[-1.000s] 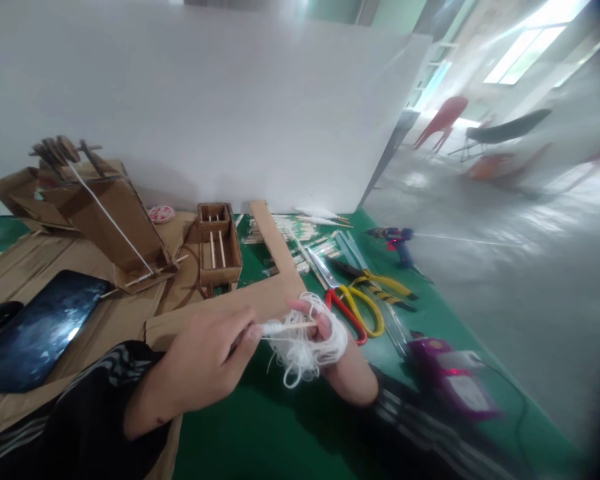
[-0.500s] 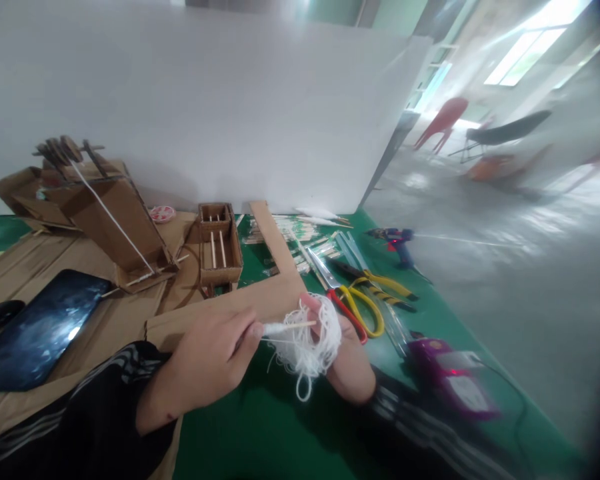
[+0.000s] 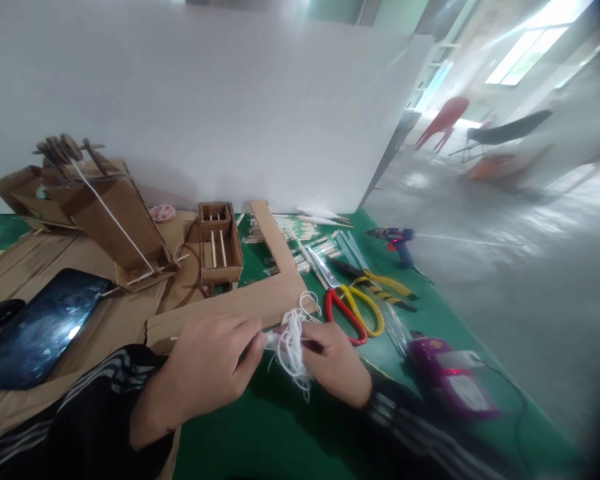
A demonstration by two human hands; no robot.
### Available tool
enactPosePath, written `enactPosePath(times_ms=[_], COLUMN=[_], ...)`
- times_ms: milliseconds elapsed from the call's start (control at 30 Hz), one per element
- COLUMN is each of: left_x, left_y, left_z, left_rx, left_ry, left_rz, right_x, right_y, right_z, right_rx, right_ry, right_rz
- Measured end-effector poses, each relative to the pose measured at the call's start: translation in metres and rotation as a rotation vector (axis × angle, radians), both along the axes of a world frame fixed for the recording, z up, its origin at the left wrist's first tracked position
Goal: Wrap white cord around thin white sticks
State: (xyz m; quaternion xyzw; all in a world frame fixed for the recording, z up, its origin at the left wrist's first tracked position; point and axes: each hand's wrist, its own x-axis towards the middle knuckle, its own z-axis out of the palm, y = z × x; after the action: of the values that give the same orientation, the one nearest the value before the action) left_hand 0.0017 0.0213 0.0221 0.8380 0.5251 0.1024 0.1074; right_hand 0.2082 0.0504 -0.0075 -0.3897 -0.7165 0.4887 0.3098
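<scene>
My left hand (image 3: pixel 207 367) is closed, pinching a thin wooden stick wound with white string (image 3: pixel 271 340); most of the stick is hidden by the hand and the string. Across from it, my right hand (image 3: pixel 337 363) is closed on a loose tangle of white string (image 3: pixel 293 350), which hangs in loops between the two hands. Both hands are above the green table, just in front of an L-shaped cardboard strip (image 3: pixel 250 297). Red-and-yellow-handled scissors (image 3: pixel 347 313) lie right behind my right hand.
Pliers (image 3: pixel 385 287), a glue gun (image 3: pixel 400 243) and a purple device (image 3: pixel 450 377) lie to the right. Behind are thin wooden sticks (image 3: pixel 300 230) and a small cardboard box (image 3: pixel 220 247). A cardboard crane-like model (image 3: pixel 110 213) and a black tablet (image 3: pixel 45 327) are left.
My right hand has turned over, from fingers raised inside the string loops to closing on them near my left hand. The tangle is now narrower and bunched. My left hand has barely moved.
</scene>
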Motion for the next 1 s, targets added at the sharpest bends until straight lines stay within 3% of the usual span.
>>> enactPosePath(times_ms=[167, 333, 567, 700, 833, 1000], left_x=[0.005, 0.013, 0.011, 0.006, -0.009, -0.044], left_y=[-0.005, -0.009, -0.006, -0.003, 0.001, 0.001], left_z=[-0.003, -0.006, -0.010, -0.011, -0.001, 0.009], left_rx=[-0.108, -0.142, -0.005, 0.129, 0.188, 0.055], left_ry=[-0.029, 0.000, 0.003, 0.059, 0.117, 0.155], left_rz=[-0.033, 0.066, -0.021, -0.035, 0.076, 0.306], right_x=[-0.002, -0.006, -0.008, -0.003, 0.012, 0.038], right_y=[-0.001, -0.006, -0.010, -0.005, 0.003, 0.009], right_z=[-0.004, -0.011, -0.016, -0.010, -0.001, 0.006], right_rx=[0.173, 0.228, 0.411, 0.376, 0.300, 0.261], right_ry=[-0.229, -0.307, -0.355, -0.301, -0.192, -0.165], right_rz=[0.108, 0.087, 0.076, 0.028, -0.070, -0.119])
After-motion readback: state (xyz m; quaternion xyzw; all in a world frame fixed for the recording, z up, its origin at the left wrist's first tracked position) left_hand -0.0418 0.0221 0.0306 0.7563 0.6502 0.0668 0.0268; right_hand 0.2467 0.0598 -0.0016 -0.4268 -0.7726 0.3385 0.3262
